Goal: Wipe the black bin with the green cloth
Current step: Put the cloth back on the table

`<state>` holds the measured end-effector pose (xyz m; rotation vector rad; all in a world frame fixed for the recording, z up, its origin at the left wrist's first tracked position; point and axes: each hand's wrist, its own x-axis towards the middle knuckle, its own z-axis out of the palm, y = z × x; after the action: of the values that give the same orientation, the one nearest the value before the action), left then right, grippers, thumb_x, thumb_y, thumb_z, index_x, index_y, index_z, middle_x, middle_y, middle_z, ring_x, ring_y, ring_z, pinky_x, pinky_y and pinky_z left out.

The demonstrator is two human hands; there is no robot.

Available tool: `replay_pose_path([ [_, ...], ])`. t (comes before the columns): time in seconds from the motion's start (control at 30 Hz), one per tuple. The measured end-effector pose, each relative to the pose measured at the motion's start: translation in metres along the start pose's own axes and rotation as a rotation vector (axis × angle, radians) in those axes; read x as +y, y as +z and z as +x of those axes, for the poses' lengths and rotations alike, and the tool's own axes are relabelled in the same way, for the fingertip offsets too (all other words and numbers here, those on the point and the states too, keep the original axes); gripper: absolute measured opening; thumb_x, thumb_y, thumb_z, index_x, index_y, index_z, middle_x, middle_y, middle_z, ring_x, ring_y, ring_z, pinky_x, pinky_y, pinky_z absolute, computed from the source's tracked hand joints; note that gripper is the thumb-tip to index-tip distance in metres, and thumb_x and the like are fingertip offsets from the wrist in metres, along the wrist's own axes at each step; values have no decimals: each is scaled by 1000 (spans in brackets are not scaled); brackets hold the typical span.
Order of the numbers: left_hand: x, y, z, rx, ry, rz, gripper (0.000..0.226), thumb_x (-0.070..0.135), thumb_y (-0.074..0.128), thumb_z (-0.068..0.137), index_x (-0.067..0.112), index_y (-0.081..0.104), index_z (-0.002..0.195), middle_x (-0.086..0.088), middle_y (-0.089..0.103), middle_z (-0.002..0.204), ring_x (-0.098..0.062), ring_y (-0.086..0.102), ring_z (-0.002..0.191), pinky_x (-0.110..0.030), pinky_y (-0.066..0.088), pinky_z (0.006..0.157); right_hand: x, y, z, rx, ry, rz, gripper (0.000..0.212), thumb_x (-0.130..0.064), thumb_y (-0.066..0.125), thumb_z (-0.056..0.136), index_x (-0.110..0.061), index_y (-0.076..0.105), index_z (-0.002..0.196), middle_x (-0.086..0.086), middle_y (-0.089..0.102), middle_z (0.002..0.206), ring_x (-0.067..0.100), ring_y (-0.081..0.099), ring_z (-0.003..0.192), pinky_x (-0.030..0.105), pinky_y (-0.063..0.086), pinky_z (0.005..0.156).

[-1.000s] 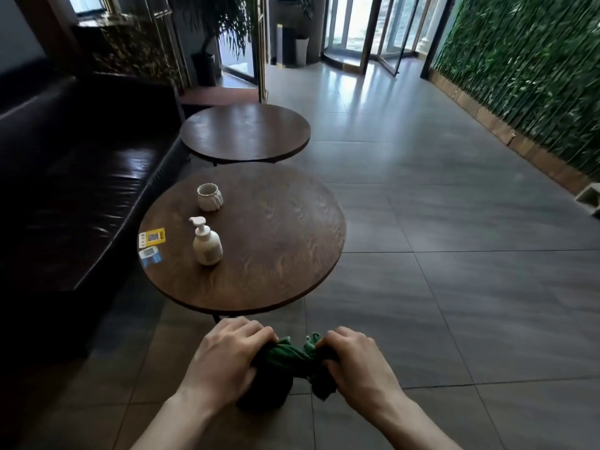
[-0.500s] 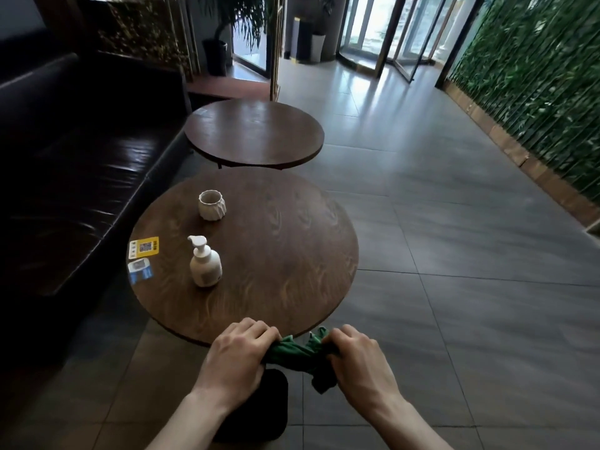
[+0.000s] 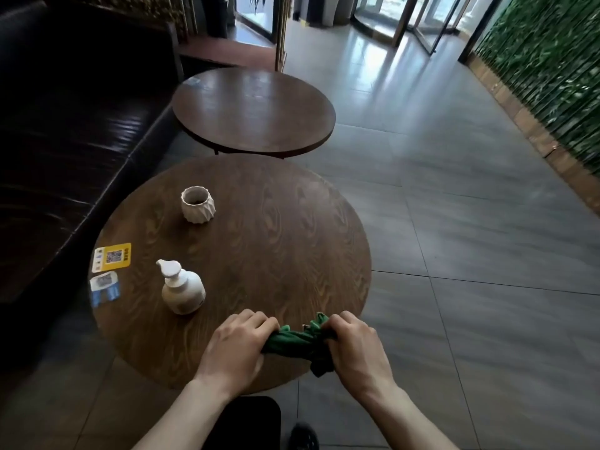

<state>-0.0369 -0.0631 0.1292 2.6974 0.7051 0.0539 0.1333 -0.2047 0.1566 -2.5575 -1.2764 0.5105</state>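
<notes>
Black sofa runs along the frame's 9 o'clock edge. Two round wooden tables: near table, far table just beyond it at 12 o'clock.

On near table, left to right: two cards at the 9 o'clock rim, one yellow card, one blue-and-white card just below it; one white pump bottle, upright, spout pointing toward 10 o'clock; one white ribbed cup, upright, at 11 o'clock from table centre.

Left hand fisted, fingers curled around the left end of the green cloth. Cloth count: one. Bunched into a rope; long axis runs 9-to-3 o'clock, slightly raised at right, over the table's 6 o'clock rim. A tuft pokes up toward 12 o'clock; a tail hangs toward 6. Right hand fisted on the right end.

One black bin on the floor below the rim, between the forearms, partly hidden.
</notes>
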Motion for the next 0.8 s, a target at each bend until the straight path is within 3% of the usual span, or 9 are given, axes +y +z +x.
replay_pose_path([
  [0.23, -35, 43, 94, 13, -125, 15, 48, 7, 70, 74, 32, 65, 114, 13, 67, 108, -15, 63, 103, -31, 52, 91, 39, 36, 124, 23, -110, -50, 21, -28, 59, 99, -29, 67, 119, -9, 62, 107, 20, 64, 96, 33, 49, 71],
  [0.3, -46, 61, 117, 28, -194, -8, 57, 7, 71, 76, 32, 61, 126, 12, 65, 122, -15, 60, 117, -33, 49, 103, 51, 53, 154, 14, -168, -106, 25, -35, 61, 99, -29, 66, 122, -10, 61, 113, 17, 58, 106, 29, 49, 75],
  [0.33, -50, 70, 125, -3, -231, 3, 65, 13, 70, 79, 34, 53, 138, 10, 58, 137, -16, 52, 131, -35, 40, 114, 56, 61, 165, -1, -190, -130, 31, -40, 63, 98, -30, 64, 127, -8, 60, 122, 18, 55, 116, 30, 51, 83],
  [0.37, -53, 79, 132, -43, -246, 36, 73, 24, 68, 83, 37, 39, 149, 9, 45, 152, -17, 37, 145, -38, 27, 123, 62, 69, 174, -29, -205, -141, 43, -46, 64, 96, -31, 60, 137, -4, 56, 136, 23, 50, 131, 33, 51, 98],
  [0.43, -59, 99, 142, -111, -252, 89, 87, 48, 60, 87, 42, 9, 157, 7, 14, 168, -19, 5, 156, -45, 8, 127, 75, 86, 191, -121, -227, -142, 73, -57, 63, 94, -34, 35, 158, 5, 30, 167, 31, 20, 157, 44, 30, 126],
  [0.53, -60, 123, 150, -148, -259, 123, 92, 69, 44, 88, 46, -15, 154, 5, -14, 169, -22, -23, 153, -49, 0, 126, 89, 106, 208, -197, -324, -165, 95, -66, 57, 94, -40, -1, 164, 4, -11, 174, 26, -20, 159, 49, -2, 130],
  [0.63, -57, 145, 154, -174, -290, 131, 88, 73, 34, 89, 46, -22, 152, 3, -26, 166, -23, -32, 150, -50, -4, 126, 101, 123, 214, -288, -392, -186, 96, -64, 53, 96, -43, -14, 162, 2, -23, 172, 26, -28, 157, 52, -2, 131],
  [0.8, -54, 168, 149, -234, -334, 116, 83, 68, 34, 93, 47, -22, 151, 4, -23, 167, -23, -34, 149, -49, -7, 125, 122, 146, 201, -386, -411, -132, 95, -51, 53, 102, -48, -24, 157, 0, -25, 171, 26, -21, 159, 48, 2, 132],
])
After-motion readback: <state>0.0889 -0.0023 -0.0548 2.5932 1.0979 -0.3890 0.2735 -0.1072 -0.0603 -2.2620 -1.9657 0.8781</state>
